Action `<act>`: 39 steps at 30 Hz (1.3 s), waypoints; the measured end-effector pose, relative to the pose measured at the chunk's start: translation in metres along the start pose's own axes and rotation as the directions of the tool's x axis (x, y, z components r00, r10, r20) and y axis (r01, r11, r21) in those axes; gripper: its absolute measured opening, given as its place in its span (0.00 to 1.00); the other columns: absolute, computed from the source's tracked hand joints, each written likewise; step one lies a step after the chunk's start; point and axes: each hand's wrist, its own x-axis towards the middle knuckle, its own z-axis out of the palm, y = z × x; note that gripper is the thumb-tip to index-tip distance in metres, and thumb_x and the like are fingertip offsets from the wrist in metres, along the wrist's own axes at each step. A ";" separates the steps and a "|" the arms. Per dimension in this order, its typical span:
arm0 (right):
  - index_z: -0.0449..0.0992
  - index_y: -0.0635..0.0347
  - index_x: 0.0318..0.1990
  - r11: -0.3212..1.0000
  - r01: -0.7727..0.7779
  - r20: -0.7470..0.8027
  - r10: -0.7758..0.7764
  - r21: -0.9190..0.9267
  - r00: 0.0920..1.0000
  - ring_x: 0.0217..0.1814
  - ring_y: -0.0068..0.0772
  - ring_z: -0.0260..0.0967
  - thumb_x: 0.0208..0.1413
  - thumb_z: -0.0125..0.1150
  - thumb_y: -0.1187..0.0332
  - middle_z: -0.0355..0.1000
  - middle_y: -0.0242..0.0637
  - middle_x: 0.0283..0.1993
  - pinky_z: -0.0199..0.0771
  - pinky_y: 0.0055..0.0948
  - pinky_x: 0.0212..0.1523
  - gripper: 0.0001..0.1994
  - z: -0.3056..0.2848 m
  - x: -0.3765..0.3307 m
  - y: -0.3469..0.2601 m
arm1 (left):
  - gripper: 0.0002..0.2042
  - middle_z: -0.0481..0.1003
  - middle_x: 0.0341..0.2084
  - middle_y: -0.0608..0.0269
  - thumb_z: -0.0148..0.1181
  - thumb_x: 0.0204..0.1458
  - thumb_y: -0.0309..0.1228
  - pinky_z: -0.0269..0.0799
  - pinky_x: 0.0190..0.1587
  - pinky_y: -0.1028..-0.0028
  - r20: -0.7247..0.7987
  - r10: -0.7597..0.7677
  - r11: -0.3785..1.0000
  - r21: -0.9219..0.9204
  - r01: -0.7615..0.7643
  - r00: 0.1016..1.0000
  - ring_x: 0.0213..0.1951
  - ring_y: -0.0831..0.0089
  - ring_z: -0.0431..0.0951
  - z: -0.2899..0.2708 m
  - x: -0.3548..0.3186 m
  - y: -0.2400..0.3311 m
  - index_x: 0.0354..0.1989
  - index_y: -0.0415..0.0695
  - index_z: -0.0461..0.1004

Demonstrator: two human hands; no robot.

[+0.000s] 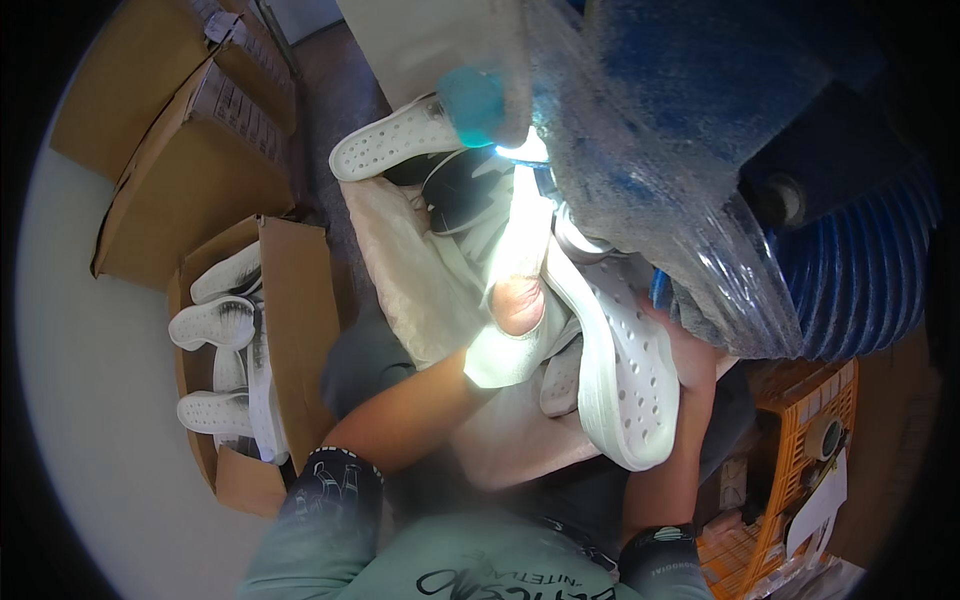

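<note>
A white shoe sole (630, 370) dotted with holes slants across my lap, under a bright lamp. My right hand (688, 350) grips it from the right edge, its fingers mostly hidden behind the sole. My left hand (516, 308), in a pale glove or wrap with a patch of bare skin, reaches up beside the sole's far end. Glare washes out its fingers, so their grip does not show. Another white sole (390, 142) lies at the far side of a pale pinkish cloth (400, 270) on my lap. Part of one more sole (562, 385) shows under my wrist.
A plastic-draped blue machine (680, 120) with a ribbed blue hose (865, 270) looms close above my hands. The glowing lamp (530, 148) sits by its edge. At left, an opened cardboard box (300, 350) holds several white soles. An orange crate (790, 440) stands at right.
</note>
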 end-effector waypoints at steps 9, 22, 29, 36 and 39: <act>0.77 0.65 0.49 0.974 0.222 0.124 -0.216 -0.037 0.969 0.46 0.33 0.72 0.54 0.67 0.70 0.75 0.39 0.46 0.73 0.32 0.50 0.15 0.021 0.052 0.011 | 0.24 0.67 0.59 0.51 0.55 0.59 0.25 0.70 0.58 0.66 -0.016 -0.010 0.994 -0.106 0.008 1.000 0.57 0.62 0.71 -0.008 -0.006 0.007 0.63 0.34 0.59; 0.71 0.65 0.55 0.946 0.147 -0.100 -0.124 0.288 0.987 0.53 0.36 0.69 0.58 0.61 0.70 0.70 0.41 0.53 0.71 0.35 0.55 0.18 0.055 0.112 0.006 | 0.44 0.55 0.68 0.51 0.59 0.51 0.20 0.61 0.64 0.67 0.194 0.226 0.965 0.086 -0.246 0.955 0.65 0.62 0.62 0.022 0.029 0.022 0.73 0.40 0.37; 0.68 0.65 0.58 0.907 0.114 -0.133 -0.065 0.405 0.989 0.57 0.38 0.67 0.60 0.57 0.70 0.68 0.42 0.57 0.69 0.37 0.58 0.19 0.056 0.102 0.006 | 0.33 0.66 0.60 0.51 0.57 0.56 0.29 0.64 0.62 0.66 0.166 0.215 0.923 0.287 -0.255 0.963 0.58 0.63 0.71 0.017 0.025 0.022 0.68 0.34 0.52; 0.65 0.64 0.61 0.835 0.104 -0.229 0.028 0.541 0.973 0.61 0.39 0.66 0.62 0.54 0.70 0.65 0.43 0.61 0.68 0.39 0.61 0.20 0.031 0.074 0.003 | 0.18 0.72 0.54 0.52 0.47 0.63 0.28 0.67 0.60 0.65 -0.022 0.106 0.984 0.148 -0.102 0.994 0.56 0.63 0.73 0.028 0.014 0.019 0.59 0.34 0.65; 0.64 0.64 0.63 0.772 0.110 -0.338 0.141 0.626 0.931 0.62 0.40 0.65 0.63 0.53 0.70 0.64 0.43 0.63 0.68 0.40 0.62 0.21 -0.005 0.050 0.008 | 0.17 0.72 0.53 0.52 0.46 0.64 0.29 0.68 0.59 0.64 -0.013 0.067 0.996 0.058 -0.066 0.998 0.54 0.63 0.74 0.029 0.011 0.017 0.58 0.34 0.66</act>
